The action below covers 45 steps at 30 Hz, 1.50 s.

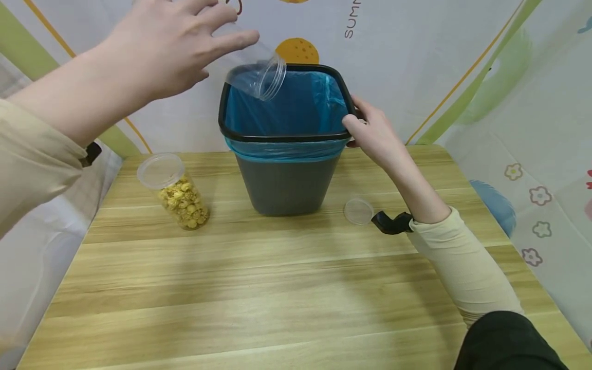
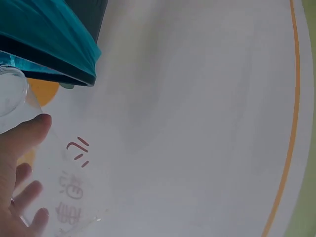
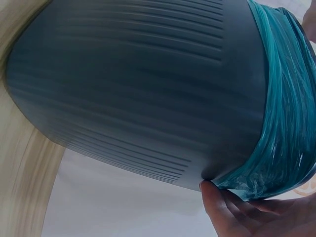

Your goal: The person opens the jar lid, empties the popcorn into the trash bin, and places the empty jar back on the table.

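Above a grey trash can (image 1: pixel 287 187) my left hand (image 1: pixel 166 49) grips a clear plastic jar (image 1: pixel 252 77). The jar is tilted, its open mouth pointing down and right over the can's opening; I see nothing inside it. In the left wrist view, the thumb and fingers of the left hand (image 2: pixel 22 158) curl round the jar. A blue bag (image 1: pixel 296 105) lines the can, folded over below the black rim. My right hand (image 1: pixel 376 133) holds the rim on the right side. Its fingers press the folded bag (image 3: pixel 286 123) in the right wrist view.
A lidded clear jar of yellow popcorn (image 1: pixel 182 203) stands left of the can. A round clear lid (image 1: pixel 358 211) lies on the wooden table (image 1: pixel 277 288) to the can's right. Behind the table hangs a white printed curtain (image 1: pixel 393 46).
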Motion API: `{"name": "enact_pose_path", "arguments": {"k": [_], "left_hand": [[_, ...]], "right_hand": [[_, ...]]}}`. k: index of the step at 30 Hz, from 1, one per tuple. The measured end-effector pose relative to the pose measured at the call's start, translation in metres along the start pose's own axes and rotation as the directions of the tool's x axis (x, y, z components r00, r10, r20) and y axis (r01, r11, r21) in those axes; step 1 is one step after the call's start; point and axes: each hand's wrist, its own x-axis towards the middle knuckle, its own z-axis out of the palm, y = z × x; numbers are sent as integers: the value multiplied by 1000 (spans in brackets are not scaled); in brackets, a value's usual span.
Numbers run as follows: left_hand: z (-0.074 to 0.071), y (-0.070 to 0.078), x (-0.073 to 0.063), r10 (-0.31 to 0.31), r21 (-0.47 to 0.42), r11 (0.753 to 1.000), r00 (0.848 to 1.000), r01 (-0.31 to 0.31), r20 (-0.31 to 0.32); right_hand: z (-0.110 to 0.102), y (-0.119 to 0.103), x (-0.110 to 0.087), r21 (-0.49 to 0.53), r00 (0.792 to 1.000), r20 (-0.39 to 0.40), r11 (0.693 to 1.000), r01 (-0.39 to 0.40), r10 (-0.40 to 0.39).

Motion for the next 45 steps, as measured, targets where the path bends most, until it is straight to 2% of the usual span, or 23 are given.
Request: {"name": "enact_pose_path", "arguments": {"k": [4, 6, 8, 12, 15, 17, 22, 25, 27, 30, 33, 37, 39, 41, 42, 45], "left_hand": [[3, -2, -7, -90, -113, 990, 996, 86, -27], [4, -2, -10, -142, -168, 977, 989, 135, -32], [5, -1, -12, -202, -233, 953, 979, 193, -13], [4, 2, -16, -330, -361, 874, 943, 325, 50], [4, 3, -20, -403, -429, 810, 911, 399, 85], [5, 3, -23, -440, -464, 773, 892, 433, 99], [12, 3, -35, -529, -560, 660, 839, 501, 127], [17, 3, -44, -575, -617, 571, 800, 542, 171], [21, 4, -51, -602, -651, 497, 769, 573, 217], [28, 5, -61, -641, -693, 366, 708, 621, 297], [37, 5, -73, -670, -705, 239, 639, 668, 378], [50, 4, -89, -687, -692, 109, 557, 714, 467], [57, 4, -98, -687, -695, 55, 532, 717, 495], [64, 5, -106, -677, -701, -11, 511, 713, 530], [68, 5, -111, -670, -707, -45, 503, 706, 546], [79, 8, -124, -652, -707, -111, 486, 699, 582]], "right_hand": [[0, 0, 0, 7, 1000, -3, 1000, -7, 7], [-1, 0, 0, 8, 1000, -4, 1000, -9, 9], [-1, 0, 0, 10, 1000, -4, 1000, -9, 9], [-2, 1, -1, 15, 1000, -6, 1000, -10, 10], [-2, 1, -1, 19, 1000, -6, 1000, -12, 13], [-3, 2, -2, 23, 1000, -7, 1000, -14, 14], [-3, 2, -3, 28, 1000, -4, 1000, -11, 11], [-4, 2, -3, 34, 1000, -4, 999, -5, 5], [-5, 2, -4, 39, 1000, -5, 999, -1, 1], [-6, 3, -4, 40, 1000, -5, 999, -1, 1], [-5, 3, -4, 40, 1000, -4, 999, -2, 2], [-5, 3, -3, 42, 1000, -6, 999, -7, 7], [-5, 3, -3, 41, 1000, -6, 999, -9, 10], [-5, 3, -3, 41, 1000, -8, 999, -11, 12], [-5, 3, -3, 41, 1000, -8, 999, -10, 11], [-5, 4, -3, 41, 1000, -8, 999, -4, 4]]}}
